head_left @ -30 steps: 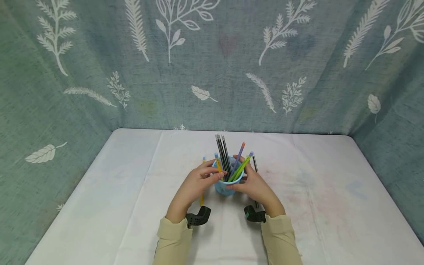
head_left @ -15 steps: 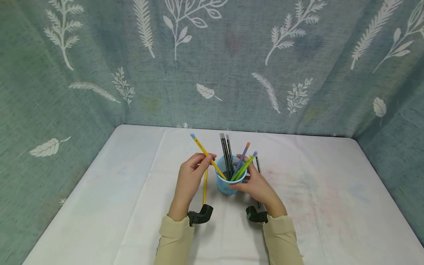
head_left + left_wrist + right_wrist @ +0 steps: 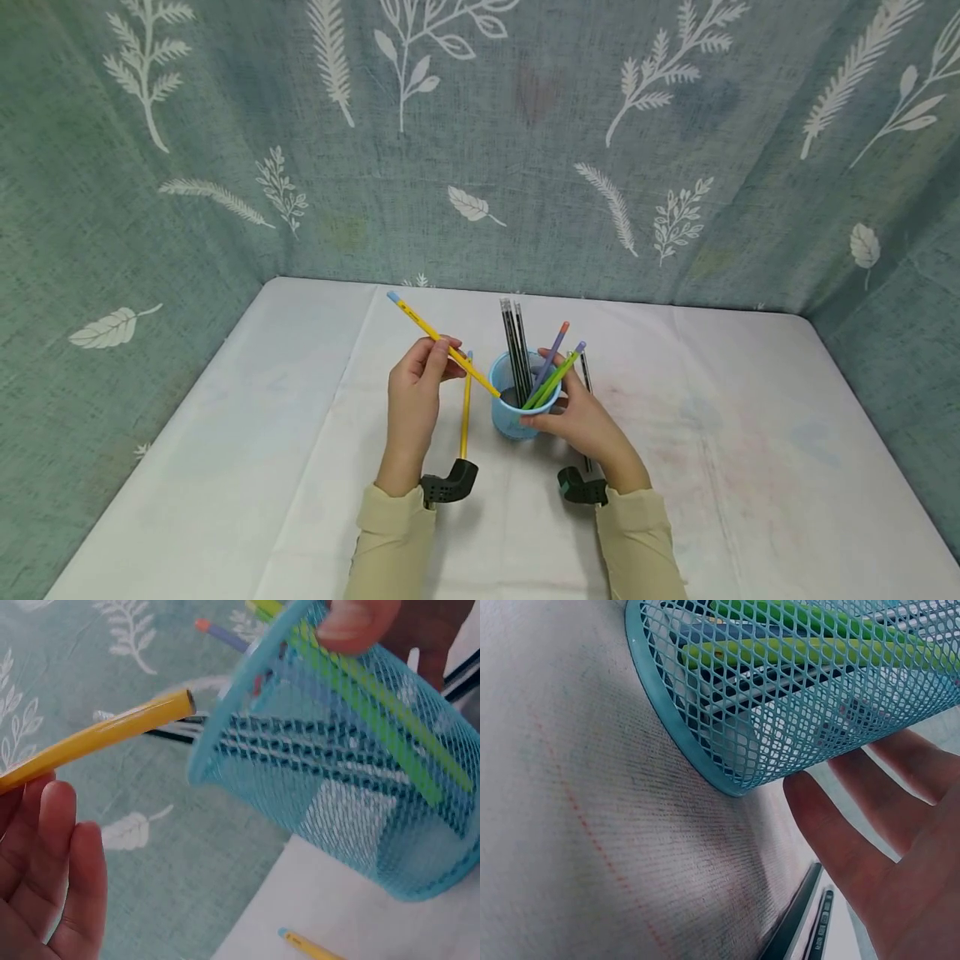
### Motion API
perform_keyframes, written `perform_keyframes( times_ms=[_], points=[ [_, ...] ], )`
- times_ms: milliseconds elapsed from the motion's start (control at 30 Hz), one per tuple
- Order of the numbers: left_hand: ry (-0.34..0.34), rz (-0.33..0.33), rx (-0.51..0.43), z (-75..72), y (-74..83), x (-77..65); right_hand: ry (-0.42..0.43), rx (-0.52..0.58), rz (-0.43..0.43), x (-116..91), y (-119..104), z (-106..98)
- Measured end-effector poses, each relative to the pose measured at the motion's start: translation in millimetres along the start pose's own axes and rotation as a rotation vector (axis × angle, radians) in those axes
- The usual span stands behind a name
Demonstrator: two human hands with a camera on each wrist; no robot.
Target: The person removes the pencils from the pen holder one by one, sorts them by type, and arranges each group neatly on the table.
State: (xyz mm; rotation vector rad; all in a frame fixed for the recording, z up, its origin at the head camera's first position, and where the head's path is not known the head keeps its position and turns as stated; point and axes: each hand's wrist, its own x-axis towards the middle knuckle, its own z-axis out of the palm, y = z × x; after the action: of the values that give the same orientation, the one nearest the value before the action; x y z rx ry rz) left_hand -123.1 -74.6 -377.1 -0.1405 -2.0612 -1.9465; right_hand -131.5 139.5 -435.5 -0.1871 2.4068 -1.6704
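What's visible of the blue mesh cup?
The blue mesh cup is round and open on top, its lattice wall metallic-looking, with smooth bands at rim and base. It stands upright on white cloth, holding black pencils, a purple pencil and green pencils. The right hand grips its side, thumb near the rim.

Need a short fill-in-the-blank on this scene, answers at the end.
1. The left hand pinches a pencil coloured ____.
2. The right hand holds a mesh cup coloured ____.
3. The green pencils are not on the table but ____ the mesh cup.
4. A blue-ended pencil lies between the mesh cup and the ____ hand.

Missing words: yellow; blue; inside; left.
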Motion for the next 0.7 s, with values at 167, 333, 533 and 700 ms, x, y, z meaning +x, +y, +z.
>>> perform_keyframes(
  times_ms=[167, 333, 533, 700],
  points=[
    [-0.027, -0.058, 0.023, -3.0, -21.7, 4.6, -0.016, 0.016, 0.004, -5, -15, -1],
    [-0.037, -0.083, 0.060, -3.1, -38.2, 5.7, -0.018, 0.023, -0.010, -1, -7, 1],
    [-0.059, -0.129, 0.150, -2.3, -49.1, 7.0, -0.006, 0.022, -0.009, -1, -4, 0],
    [-0.041, -0.204, 0.322, -3.6, -56.0, 5.9, -0.015, 0.017, 0.002, -11, -21, 0]
  ],
)
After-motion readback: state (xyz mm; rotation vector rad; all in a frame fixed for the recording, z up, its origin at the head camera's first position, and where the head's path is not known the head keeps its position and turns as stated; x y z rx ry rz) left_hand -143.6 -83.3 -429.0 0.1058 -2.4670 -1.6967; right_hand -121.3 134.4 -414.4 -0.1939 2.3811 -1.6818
